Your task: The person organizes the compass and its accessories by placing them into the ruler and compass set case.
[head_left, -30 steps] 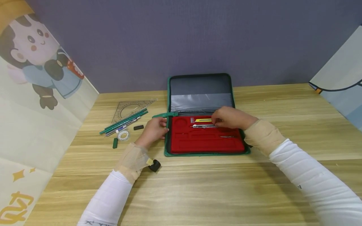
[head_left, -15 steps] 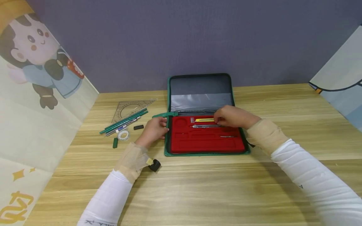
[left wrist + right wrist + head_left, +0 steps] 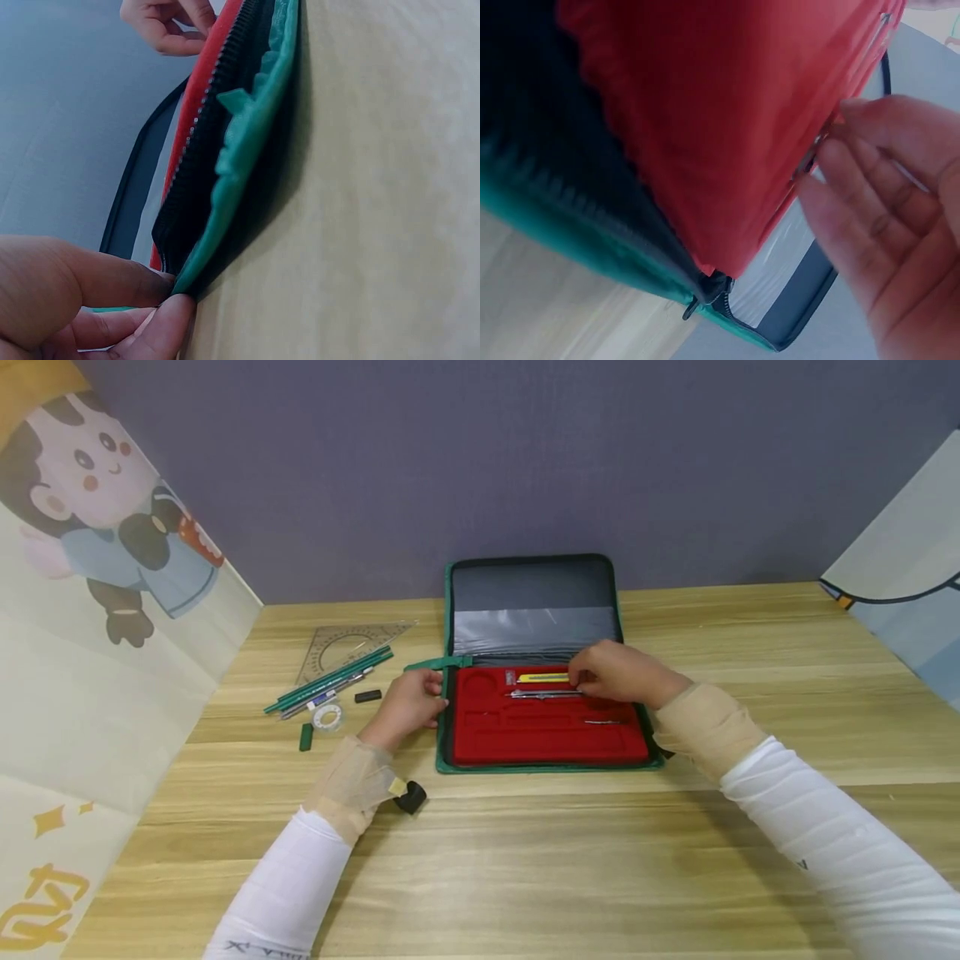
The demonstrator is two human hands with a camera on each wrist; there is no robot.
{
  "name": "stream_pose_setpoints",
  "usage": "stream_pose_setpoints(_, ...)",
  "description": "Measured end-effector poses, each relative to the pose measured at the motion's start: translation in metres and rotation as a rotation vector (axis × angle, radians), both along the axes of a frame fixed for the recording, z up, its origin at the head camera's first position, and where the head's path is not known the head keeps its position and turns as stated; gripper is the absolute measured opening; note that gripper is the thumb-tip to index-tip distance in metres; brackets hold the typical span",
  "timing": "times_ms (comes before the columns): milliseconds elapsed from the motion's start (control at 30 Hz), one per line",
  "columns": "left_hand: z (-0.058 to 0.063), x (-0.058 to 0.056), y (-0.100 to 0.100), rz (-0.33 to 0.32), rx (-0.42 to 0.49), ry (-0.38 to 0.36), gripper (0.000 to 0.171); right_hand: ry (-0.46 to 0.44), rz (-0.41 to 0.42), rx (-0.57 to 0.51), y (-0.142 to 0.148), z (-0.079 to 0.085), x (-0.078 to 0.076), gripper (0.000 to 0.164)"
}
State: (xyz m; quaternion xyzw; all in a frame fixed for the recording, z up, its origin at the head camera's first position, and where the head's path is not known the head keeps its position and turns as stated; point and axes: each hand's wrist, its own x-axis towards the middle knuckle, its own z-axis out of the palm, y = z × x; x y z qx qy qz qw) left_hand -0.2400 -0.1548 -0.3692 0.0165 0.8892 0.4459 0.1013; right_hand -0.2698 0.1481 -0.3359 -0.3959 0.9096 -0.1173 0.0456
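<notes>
A green zip case (image 3: 551,768) lies unfolded on the wooden table, its red moulded tray (image 3: 495,746) in the near half. My left hand (image 3: 405,706) pinches the case's left edge between thumb and fingers, as the left wrist view confirms. Over the tray's upper right, my right hand (image 3: 621,672) has its fingertips around the right end of a silver compass (image 3: 542,694), hiding that end. Just behind the compass lies a yellow utility knife (image 3: 543,678), its right end behind the fingers. A thin silver piece (image 3: 603,722) rests in a lower slot.
Left of the case lie a clear set square (image 3: 352,639), several green pencils (image 3: 330,681), a white tape roll (image 3: 327,717), a black block (image 3: 367,697) and a green block (image 3: 306,737). The dark lid (image 3: 532,585) stands raised at the back wall.
My right hand has slid slightly right along the compass, uncovering more of it and of the yellow knife. The left hand keeps its place on the case edge.
</notes>
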Motion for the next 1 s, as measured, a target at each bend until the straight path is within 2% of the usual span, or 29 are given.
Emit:
stream_pose_setpoints(300, 0.000, -0.001, 0.001, -0.003, 0.005, 0.004, 0.039, -0.037, -0.120, -0.086, 0.017, -0.003, 0.005, 0.007)
stream_pose_setpoints(467, 0.002, -0.001, 0.002, -0.001, 0.001, 0.012, 0.038, -0.063, -0.263, -0.169, 0.030, -0.002, 0.012, 0.005)
stream_pose_setpoints(667, 0.002, -0.001, 0.002, -0.004, -0.005, 0.014, 0.039, -0.053, -0.433, -0.280, 0.045, 0.000, 0.026, 0.009)
stream_pose_setpoints(800, 0.001, -0.001, 0.001, 0.003, -0.025, 0.008, 0.039, -0.200, -0.555, -0.321, 0.051, 0.004, 0.034, 0.020)
stream_pose_setpoints(900, 0.001, 0.000, 0.000, 0.005, -0.028, 0.005, 0.039, -0.305, -0.619, -0.312, 0.054, 0.003, 0.038, 0.027)
stream_pose_setpoints(1000, 0.002, 0.001, 0.000, 0.000, -0.023, 0.004, 0.039, -0.342, -0.649, -0.315, 0.057, -0.001, 0.040, 0.028)
